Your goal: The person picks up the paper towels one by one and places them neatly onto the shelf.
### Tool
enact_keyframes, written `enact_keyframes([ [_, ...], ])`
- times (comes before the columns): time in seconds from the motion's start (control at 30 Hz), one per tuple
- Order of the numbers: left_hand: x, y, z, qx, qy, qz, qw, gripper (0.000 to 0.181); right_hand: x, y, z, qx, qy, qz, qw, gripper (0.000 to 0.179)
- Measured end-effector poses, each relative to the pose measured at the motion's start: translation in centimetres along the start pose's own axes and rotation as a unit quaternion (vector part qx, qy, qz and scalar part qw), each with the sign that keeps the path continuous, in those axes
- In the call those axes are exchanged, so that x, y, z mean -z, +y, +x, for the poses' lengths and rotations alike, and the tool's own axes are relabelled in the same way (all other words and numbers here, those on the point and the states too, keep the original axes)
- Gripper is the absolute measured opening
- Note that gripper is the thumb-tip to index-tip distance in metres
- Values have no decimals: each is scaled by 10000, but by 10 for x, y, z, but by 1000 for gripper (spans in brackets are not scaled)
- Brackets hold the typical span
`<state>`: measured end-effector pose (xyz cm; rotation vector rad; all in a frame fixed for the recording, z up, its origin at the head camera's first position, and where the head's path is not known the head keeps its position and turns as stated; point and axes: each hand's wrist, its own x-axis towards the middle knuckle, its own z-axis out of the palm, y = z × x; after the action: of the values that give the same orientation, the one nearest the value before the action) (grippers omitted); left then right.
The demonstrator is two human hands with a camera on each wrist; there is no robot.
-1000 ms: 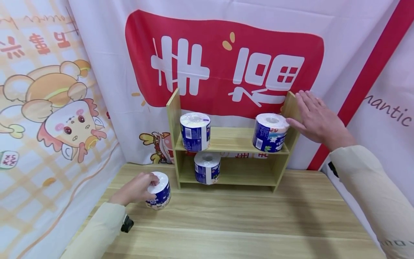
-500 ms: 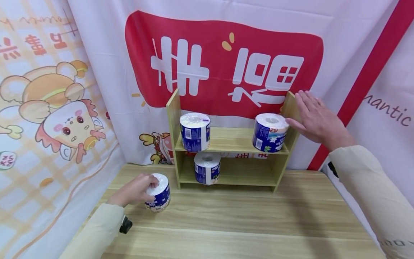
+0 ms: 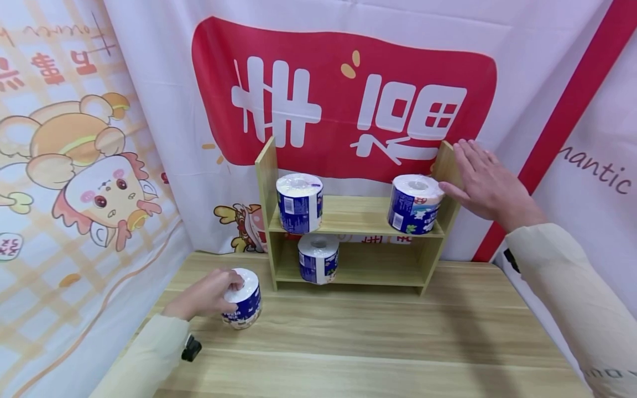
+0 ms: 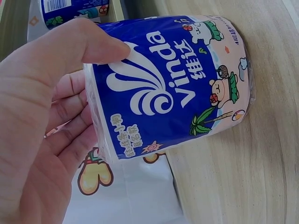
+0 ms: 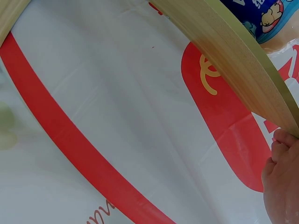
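Observation:
My left hand [image 3: 209, 293] grips a toilet roll [image 3: 245, 309] in a blue-and-pink Vinda wrapper at the table's left side. The thumb [image 4: 105, 45] presses its printed side, while the other fingers go to the white end with the core hole, partly hidden. The roll stands upright, its base at the tabletop. To the right, my right hand [image 3: 490, 188] lies with straight fingers against the right side panel [image 3: 452, 188] of a small wooden shelf. On the upper board sit two more wrapped rolls, a left one [image 3: 300, 204] and a right one [image 3: 414, 207].
A further toilet roll [image 3: 318, 262] stands on the left part of the lower board [image 3: 378, 271]. The wood-grain table [image 3: 348, 342] stretches in front of the shelf. Printed cloth [image 3: 343, 110] hangs behind, with another cloth wall [image 3: 84, 221] along the left.
My left hand and its toilet roll have shifted slightly down and left in the head view, toward the person. The right hand and the rolls on the shelf stay put.

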<state>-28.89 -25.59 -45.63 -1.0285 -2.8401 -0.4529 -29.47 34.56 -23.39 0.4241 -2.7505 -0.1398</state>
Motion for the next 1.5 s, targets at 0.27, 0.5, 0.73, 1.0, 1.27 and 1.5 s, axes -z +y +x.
enact_keyframes([
  [0.27,2,4,-3,-57,-30,-7,10000,34,0,0,0,9,-22,-8,10000,100],
  [0.5,3,6,-4,-288,-40,-36,9996,32,1,0,0,5,-30,20,10000,100],
  [0.73,7,13,-3,-259,-150,-37,9995,36,1,1,0,5,-33,52,10000,100],
  [1.0,5,17,-3,-284,-165,-4,9995,41,1,1,-1,0,-62,84,9999,100],
  [1.27,3,19,-2,-292,-136,-13,9995,43,0,1,0,-15,-91,113,9999,101],
  [1.5,8,27,0,-322,-228,4,9992,44,0,1,0,-19,-109,81,9999,101],
])
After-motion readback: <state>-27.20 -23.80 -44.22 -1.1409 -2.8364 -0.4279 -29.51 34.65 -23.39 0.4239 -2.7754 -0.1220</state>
